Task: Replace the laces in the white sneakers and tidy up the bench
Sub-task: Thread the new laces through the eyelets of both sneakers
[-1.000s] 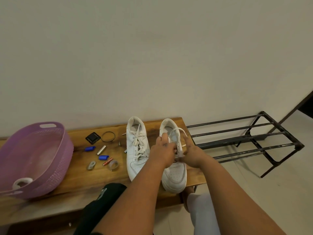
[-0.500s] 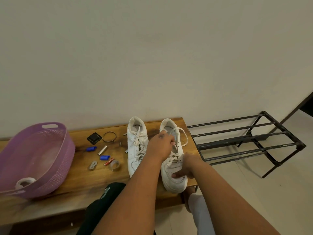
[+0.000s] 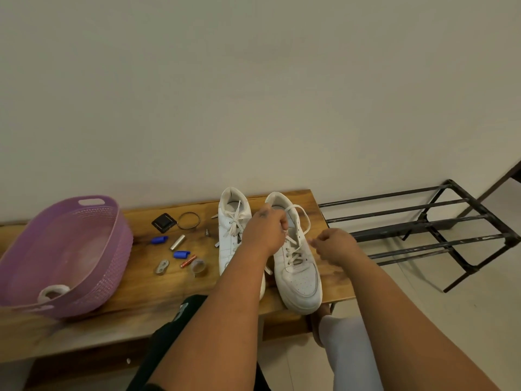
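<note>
Two white sneakers stand side by side on the wooden bench (image 3: 141,280), toes toward me. The left sneaker (image 3: 231,232) still carries a loose white lace. My left hand (image 3: 265,232) hovers over the tongue of the right sneaker (image 3: 298,275), fingers curled round its white lace (image 3: 303,218), which loops up over the collar. Just off that shoe's right side is my right hand (image 3: 335,245), its fingers curled and the tips near the lace loop. Whether it pinches the lace is unclear.
A purple basket (image 3: 118,230) sits at the bench's left end with a white tape roll (image 3: 52,292) inside. Several small items lie between basket and shoes: black square piece (image 3: 164,222), ring (image 3: 189,220), blue caps (image 3: 181,253), battery (image 3: 188,261). A black metal rack (image 3: 423,221) stands to the right.
My right hand has left the right sneaker's front and moved up and to the right of it. My left hand has stayed on the lace and drawn it upward.
</note>
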